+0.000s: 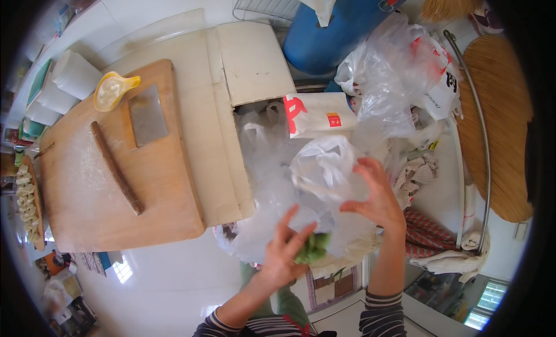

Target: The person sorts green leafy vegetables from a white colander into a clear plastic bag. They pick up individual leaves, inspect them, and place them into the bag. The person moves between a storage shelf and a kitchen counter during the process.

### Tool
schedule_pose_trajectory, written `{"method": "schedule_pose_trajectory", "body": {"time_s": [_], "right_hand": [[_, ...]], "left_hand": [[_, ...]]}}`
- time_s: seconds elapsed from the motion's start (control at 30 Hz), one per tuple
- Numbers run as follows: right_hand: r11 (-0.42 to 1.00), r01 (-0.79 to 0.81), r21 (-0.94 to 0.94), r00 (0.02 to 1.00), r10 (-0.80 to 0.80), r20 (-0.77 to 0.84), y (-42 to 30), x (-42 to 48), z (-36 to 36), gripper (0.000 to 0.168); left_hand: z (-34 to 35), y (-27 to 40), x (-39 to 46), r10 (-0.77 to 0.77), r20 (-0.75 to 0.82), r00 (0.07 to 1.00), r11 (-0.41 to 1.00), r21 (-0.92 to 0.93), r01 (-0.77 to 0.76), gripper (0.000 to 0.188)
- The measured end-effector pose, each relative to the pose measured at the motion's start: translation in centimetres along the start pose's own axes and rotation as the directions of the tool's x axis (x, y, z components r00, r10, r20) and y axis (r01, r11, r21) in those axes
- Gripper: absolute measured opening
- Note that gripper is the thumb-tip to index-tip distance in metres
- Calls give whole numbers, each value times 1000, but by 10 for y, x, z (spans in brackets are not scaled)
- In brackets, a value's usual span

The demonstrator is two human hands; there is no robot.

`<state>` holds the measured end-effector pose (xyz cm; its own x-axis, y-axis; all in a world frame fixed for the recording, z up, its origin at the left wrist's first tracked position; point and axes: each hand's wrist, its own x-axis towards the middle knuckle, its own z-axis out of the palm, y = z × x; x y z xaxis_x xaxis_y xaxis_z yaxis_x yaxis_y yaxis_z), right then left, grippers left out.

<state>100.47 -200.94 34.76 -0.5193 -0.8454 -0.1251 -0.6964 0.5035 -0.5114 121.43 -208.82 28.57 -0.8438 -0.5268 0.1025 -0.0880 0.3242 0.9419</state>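
Note:
My left hand (282, 250) holds a small bundle of green leaves (315, 248), probably a vegetable, between its fingers and thumb. Motion blur hides the exact grip. My right hand (378, 198) is raised with its fingers and thumb spread, palm towards the left, and nothing shows inside it. It is beside a crumpled white plastic bag (323, 163); whether it touches the bag cannot be told. Under both hands spreads a heap of translucent plastic bags (269, 198).
To the left, a floured wooden board (165, 215) bears a rolling pin (115, 167), a metal dough scraper (150, 115) and a yellow scoop of flour (110, 92). Dumplings (27, 198) line a far-left tray. A printed paper packet (319, 115), a blue cylinder (321, 37) and a curved metal rail (478, 115) stand around.

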Motion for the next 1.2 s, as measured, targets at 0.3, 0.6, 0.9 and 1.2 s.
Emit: {"method": "schedule_pose_trajectory", "body": {"time_s": [0.3, 0.6, 0.9, 1.2], "right_hand": [[258, -606, 753, 794, 254, 552, 35, 31, 88, 12], [800, -284, 529, 744, 532, -406, 72, 34, 85, 15], [986, -111, 123, 926, 147, -347, 91, 40, 94, 17], [988, 3, 158, 907, 63, -417, 66, 15, 80, 15]], "left_hand": [[6, -17, 50, 71, -5, 997, 992, 103, -70, 51], [55, -106, 17, -284, 198, 938, 890, 419, 181, 51], [65, -112, 21, -323, 191, 927, 873, 439, 214, 47], [65, -111, 24, -353, 233, 906, 873, 431, 229, 55]]}}
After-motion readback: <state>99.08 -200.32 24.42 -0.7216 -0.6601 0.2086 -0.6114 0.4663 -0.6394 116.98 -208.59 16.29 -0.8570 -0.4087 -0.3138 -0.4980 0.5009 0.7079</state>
